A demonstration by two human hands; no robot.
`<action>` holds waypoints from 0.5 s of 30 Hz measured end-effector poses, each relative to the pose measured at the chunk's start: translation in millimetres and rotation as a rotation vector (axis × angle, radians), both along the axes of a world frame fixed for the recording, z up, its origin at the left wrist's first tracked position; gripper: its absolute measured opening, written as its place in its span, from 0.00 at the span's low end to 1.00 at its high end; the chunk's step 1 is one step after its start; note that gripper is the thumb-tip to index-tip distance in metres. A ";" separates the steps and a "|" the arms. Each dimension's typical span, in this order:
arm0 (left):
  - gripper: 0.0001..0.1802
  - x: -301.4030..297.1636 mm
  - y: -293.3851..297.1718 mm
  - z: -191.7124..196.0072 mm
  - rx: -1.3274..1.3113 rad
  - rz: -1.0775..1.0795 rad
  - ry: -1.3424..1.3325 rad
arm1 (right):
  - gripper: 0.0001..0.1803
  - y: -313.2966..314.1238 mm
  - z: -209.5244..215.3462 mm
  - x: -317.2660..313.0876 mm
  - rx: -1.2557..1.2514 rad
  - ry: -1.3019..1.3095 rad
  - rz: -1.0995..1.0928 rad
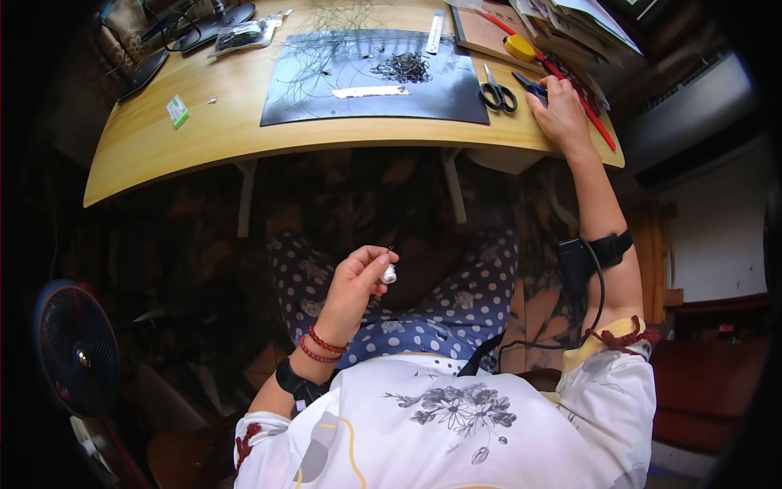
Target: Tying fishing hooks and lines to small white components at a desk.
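Over my lap, my left hand [358, 281] is closed in a pinch, and a tiny dark tip [391, 247] pokes out past the thumb and forefinger. Something white [388, 275] sits at those fingers; whether it is a fingertip wrap or a held piece I cannot tell. At the table's right side, my right hand [562, 118] is closed around a small blue-handled tool [535, 88] with a dark pointed end, apparently pliers, partly hidden by the fingers. Just left of it lie black-handled scissors [498, 96].
On the wooden table [195, 130] lies a dark mat [301, 104] with a pile of small black loops [405, 68], a white strip [371, 92], thin wires [314, 61] and a ruler [436, 33]. A yellow tape measure [519, 48] and red rod [599, 124] sit right; a fan [77, 350] stands left.
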State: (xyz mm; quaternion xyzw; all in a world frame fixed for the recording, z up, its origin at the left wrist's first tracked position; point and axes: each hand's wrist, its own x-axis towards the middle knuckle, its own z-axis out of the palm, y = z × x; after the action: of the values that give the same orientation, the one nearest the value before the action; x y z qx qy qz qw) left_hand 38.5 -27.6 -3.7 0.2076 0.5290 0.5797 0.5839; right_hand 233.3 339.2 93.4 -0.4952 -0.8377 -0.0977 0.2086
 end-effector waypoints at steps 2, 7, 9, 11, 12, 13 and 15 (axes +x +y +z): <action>0.11 -0.7 -1.0 1.9 -0.004 0.025 -0.003 | 0.21 -6.9 -0.5 -6.4 0.196 -0.091 -0.039; 0.11 -3.4 -1.7 -4.7 0.056 0.014 0.101 | 0.14 -45.2 10.6 -36.9 0.239 0.096 0.273; 0.11 -1.7 -0.9 -3.0 0.057 0.000 0.108 | 0.13 -57.6 10.8 -49.9 0.087 0.117 0.321; 0.11 -0.6 -2.3 -3.0 0.055 -0.012 0.133 | 0.14 -57.2 16.8 -53.8 0.030 0.073 0.255; 0.11 -1.4 -1.1 -1.9 0.042 -0.004 0.131 | 0.14 -53.7 18.2 -55.4 -0.016 0.027 0.184; 0.11 -2.0 -2.1 -1.4 0.049 -0.003 0.142 | 0.14 -45.2 15.6 -53.1 -0.025 0.056 0.238; 0.12 -4.3 -1.9 -2.5 0.045 0.001 0.145 | 0.14 -45.1 21.0 -51.2 -0.004 -0.032 0.272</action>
State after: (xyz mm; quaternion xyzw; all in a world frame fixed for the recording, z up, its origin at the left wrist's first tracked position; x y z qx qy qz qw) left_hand 34.2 -29.4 -6.2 0.2619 0.5569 0.5754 0.5388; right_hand 182.1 294.1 114.4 -0.3760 -0.9004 -0.0748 0.2058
